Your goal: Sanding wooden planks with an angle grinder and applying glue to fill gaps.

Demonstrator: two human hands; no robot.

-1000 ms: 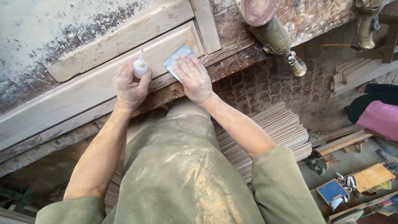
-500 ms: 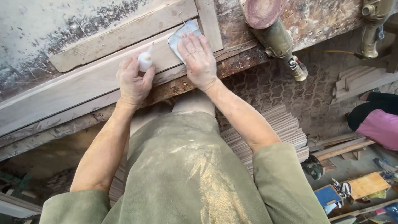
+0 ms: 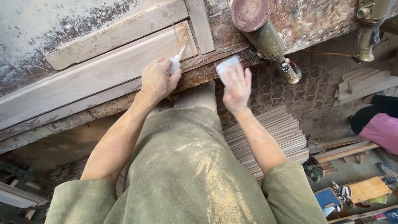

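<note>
My left hand (image 3: 156, 79) grips a small white squeeze bottle (image 3: 176, 62), its nozzle tilted toward the right end of a long moulded wooden board (image 3: 95, 74) lying on the workbench. My right hand (image 3: 237, 88) has come off the bench and holds a pale folded sheet, like sandpaper (image 3: 227, 67), in the air just past the bench edge. A narrower wooden strip (image 3: 120, 33) lies along the far side of the board, and a short upright batten (image 3: 200, 23) closes its right end.
An angle grinder with a reddish disc (image 3: 265, 35) lies on the bench at the right, with a second power tool (image 3: 368, 31) further right. A stack of thin wooden slats (image 3: 269, 132) sits on the floor below. Scrap wood and small items lie at the lower right.
My right hand lifted the pale sheet off the board and drew back past the bench edge. My left hand tipped the bottle so its nozzle points toward the board's right end.
</note>
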